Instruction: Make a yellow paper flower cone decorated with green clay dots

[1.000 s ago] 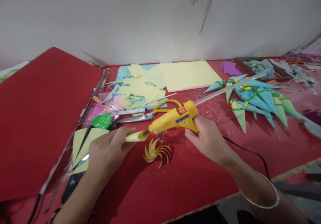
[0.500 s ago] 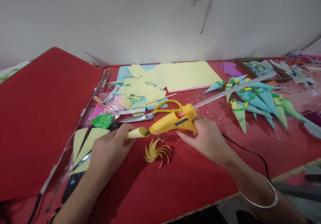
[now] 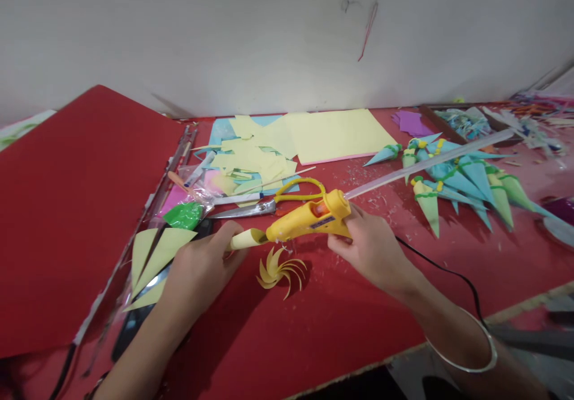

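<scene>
Pointing toward the left side, the yellow glue gun (image 3: 305, 220) is gripped by its handle in the right hand (image 3: 374, 253), and its nozzle is held at the open end of a rolled yellow paper (image 3: 246, 239); whether the two touch cannot be told. The roll is pinched between the thumb and fingers of the left hand (image 3: 201, 268). A long clear glue stick (image 3: 403, 171) is seated in the rear of the gun and is seen slanting across the cluster of blue and pale green cones (image 3: 452, 180). Just below the nozzle, a curled yellow paper swirl (image 3: 278, 273) is laid on the red table (image 3: 305, 334). Behind the gun, yellow-handled scissors (image 3: 255, 208) are placed near a pile of paper scraps (image 3: 253, 158), beside which a large yellow sheet (image 3: 341, 137) is spread. Pointed yellow pieces (image 3: 164, 253) are laid partly over a dark, glossy object (image 3: 128, 331) beside the left forearm.
</scene>
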{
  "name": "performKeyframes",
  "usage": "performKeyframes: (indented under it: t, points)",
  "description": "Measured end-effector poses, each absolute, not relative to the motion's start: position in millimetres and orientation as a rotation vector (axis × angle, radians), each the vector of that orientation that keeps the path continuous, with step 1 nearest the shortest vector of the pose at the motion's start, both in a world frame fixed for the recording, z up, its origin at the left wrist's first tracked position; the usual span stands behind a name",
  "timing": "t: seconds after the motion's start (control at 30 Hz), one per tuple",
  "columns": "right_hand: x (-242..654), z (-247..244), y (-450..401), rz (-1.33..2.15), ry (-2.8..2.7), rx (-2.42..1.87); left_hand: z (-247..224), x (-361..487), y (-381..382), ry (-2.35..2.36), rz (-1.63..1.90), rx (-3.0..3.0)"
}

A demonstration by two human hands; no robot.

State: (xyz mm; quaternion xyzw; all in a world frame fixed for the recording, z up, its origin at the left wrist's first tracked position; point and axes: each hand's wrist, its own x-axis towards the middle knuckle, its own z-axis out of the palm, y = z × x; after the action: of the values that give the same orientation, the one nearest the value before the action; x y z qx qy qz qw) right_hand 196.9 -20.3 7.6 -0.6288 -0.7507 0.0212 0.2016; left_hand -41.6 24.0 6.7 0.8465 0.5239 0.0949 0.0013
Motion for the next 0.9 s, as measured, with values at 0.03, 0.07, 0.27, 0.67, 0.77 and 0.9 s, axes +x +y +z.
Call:
performKeyframes:
  t: [0.03,0.07,0.27,0.67,0.77,0.9]
  points:
    - [196.7,8.1,-20.4,0.056,-2.098,-1.756,6.6,-41.5,24.0,1.630,0.316,2.641]
    - [196.5,8.6,-20.5,0.050,-2.099,-1.753,6.4,-41.4,24.1,1.617,0.334,2.624]
    - [194.7,10.2,-20.9,0.035,-2.104,-1.721,5.9,-41.8,24.1,1.552,0.349,2.525]
    - [193.0,8.9,-21.3,-0.024,-2.034,-1.763,6.2,-39.6,24.0,1.500,0.425,2.440]
    - [192.2,9.8,-21.5,-0.027,-2.017,-1.742,5.9,-39.4,24.0,1.469,0.458,2.445]
    - [191.0,10.1,-21.8,-0.026,-1.982,-1.713,5.7,-39.6,23.6,1.439,0.518,2.469]
